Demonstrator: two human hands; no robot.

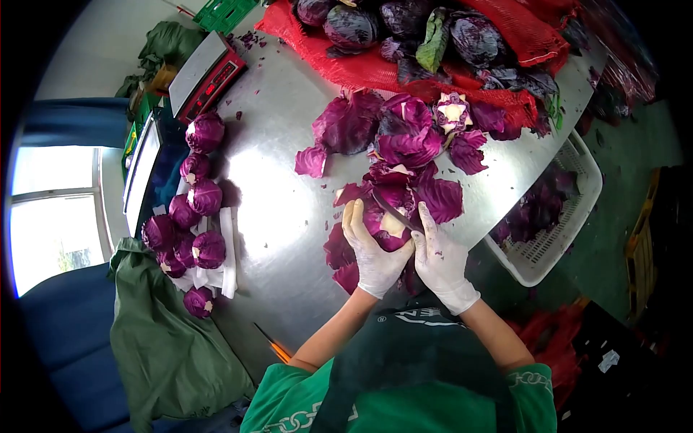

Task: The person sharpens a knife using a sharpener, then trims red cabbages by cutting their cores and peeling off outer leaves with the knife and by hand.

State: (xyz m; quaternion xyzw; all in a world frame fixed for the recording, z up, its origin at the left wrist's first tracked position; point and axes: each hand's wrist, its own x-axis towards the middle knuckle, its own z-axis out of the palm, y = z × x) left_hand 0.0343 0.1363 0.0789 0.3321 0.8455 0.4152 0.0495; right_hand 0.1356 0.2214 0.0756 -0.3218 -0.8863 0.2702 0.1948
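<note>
Both my hands wear white gloves and meet over a purple cabbage [384, 237] near the table's front edge. My left hand [372, 252] curls round the cabbage's left and near side. In my right hand [439, 260] is a knife [393, 211], its dark blade lying across the cabbage beside the pale stem; the handle is hidden by the fingers. Loose purple leaves [439, 196] lie around the cabbage. Farther back sit more peeled leaves [410, 141] and a cut stem piece [452, 112].
Several trimmed cabbages [205, 197] stand at the left, beside a red scale [209, 78]. A red mesh sack [325, 61] with dark cabbages lies at the back. A white basket [533, 268] holding leaves is at the right. An orange-handled tool [278, 351] lies near my left forearm.
</note>
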